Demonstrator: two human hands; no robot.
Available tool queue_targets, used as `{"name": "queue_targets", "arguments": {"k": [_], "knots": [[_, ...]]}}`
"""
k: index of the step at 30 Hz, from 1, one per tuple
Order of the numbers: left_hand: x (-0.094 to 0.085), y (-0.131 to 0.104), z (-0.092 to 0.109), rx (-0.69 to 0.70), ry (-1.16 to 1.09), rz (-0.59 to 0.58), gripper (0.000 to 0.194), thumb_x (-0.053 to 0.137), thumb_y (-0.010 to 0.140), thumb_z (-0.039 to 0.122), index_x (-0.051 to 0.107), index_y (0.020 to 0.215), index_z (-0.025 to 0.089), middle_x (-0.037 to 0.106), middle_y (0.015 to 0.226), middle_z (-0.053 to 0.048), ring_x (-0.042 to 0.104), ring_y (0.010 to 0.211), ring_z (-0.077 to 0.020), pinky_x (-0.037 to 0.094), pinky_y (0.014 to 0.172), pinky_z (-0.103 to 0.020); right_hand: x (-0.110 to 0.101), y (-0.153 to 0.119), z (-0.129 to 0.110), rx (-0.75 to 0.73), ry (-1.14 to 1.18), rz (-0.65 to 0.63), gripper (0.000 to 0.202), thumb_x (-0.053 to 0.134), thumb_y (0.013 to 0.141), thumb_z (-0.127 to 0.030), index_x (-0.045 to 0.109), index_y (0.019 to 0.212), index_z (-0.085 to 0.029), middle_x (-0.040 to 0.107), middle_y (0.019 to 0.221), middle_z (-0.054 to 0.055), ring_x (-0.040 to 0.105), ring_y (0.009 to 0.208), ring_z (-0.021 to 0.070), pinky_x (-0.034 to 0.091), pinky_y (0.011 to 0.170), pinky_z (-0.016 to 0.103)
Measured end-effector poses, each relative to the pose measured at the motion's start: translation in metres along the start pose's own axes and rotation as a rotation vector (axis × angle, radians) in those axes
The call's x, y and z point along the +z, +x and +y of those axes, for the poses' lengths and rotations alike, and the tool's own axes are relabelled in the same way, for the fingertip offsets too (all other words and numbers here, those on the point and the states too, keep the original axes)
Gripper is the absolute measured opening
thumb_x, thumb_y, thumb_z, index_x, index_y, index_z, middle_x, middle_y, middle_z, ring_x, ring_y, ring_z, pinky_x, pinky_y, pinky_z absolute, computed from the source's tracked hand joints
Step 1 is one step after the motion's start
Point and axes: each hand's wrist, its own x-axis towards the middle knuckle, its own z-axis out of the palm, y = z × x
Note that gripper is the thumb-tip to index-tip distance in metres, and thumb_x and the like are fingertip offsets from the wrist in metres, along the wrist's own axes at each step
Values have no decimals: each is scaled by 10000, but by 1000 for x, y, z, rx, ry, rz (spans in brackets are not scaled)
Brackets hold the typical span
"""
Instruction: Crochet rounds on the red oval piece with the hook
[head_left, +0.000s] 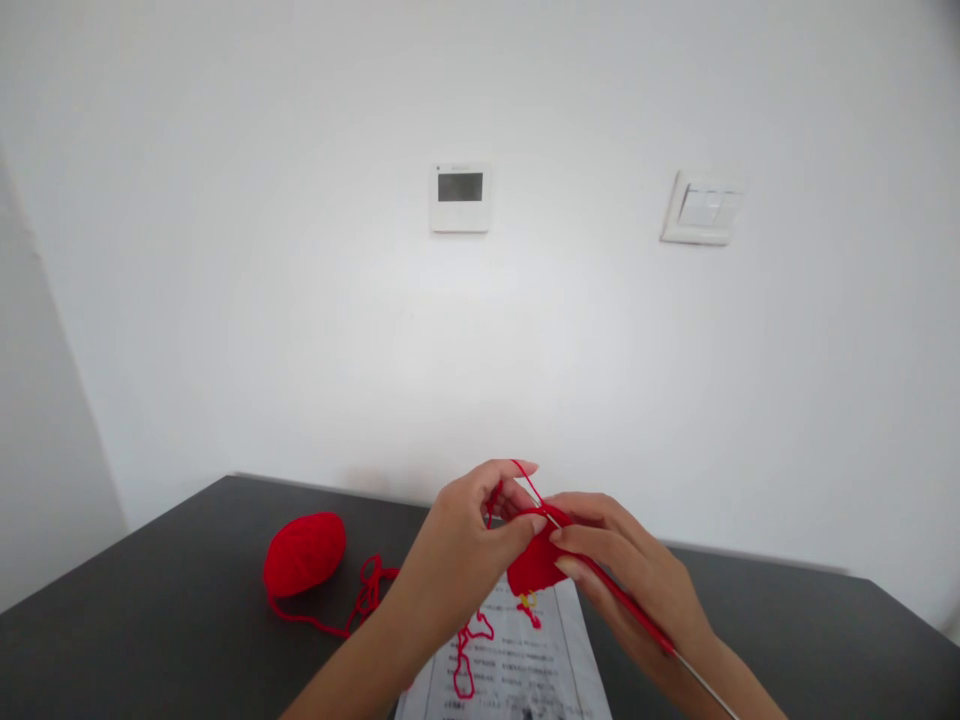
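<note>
Red knitted swatch looks part-made, pinched by left hand, right hand; red yarn ball unworked, near dark-grey tabletop's far-left corner.

Bright, soft shadows, pg text blurry

I faced a plain white wall where a square white panel with a dark, blank-looking screen was mounted. To its right, I saw a white switch plate, which looked slanted from where I was. Below me, a printed sheet lay on the dark grey tabletop, its small rows of text too blurred for me to read.
</note>
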Motion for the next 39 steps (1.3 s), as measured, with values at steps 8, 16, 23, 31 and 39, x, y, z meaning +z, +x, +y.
{"name": "queue_targets", "arguments": {"k": [8,16,23,31,39], "knots": [[1,8,-13,-152,-450,-142,351,752,608,193,667,943,132,609,698,16,550,645,-94,425,669,-242,4,-2,5,-165,-101,47,132,460,926,-157,533,1031,-186,602,1057,117,607,982,175,563,773,290],[8,6,-20,-43,-297,-64,374,671,706,208,624,1072,148,590,712,16,548,662,-113,434,657,-254,22,-10,-2,-1,-187,147,123,484,887,-138,534,993,-175,582,1035,126,598,928,191,557,709,307],[4,5,-16,77,125,10,375,561,763,160,630,1129,199,645,787,-8,590,739,-152,462,733,-290,20,-7,-8,106,-163,91,102,477,887,-137,558,938,-173,605,990,108,602,911,191,540,737,317],[-10,10,-11,197,359,-2,328,554,760,147,666,1065,189,663,827,-29,593,765,-159,460,732,-275,-4,5,-11,127,-23,45,129,534,866,-130,633,915,-198,684,942,85,648,885,197,558,761,322],[-21,13,-15,149,264,-160,318,563,761,156,676,1055,208,654,849,-25,588,785,-153,455,736,-268,-17,4,-15,345,196,-39,124,546,880,-198,661,927,-208,709,890,41,688,809,163,569,697,221]]}}
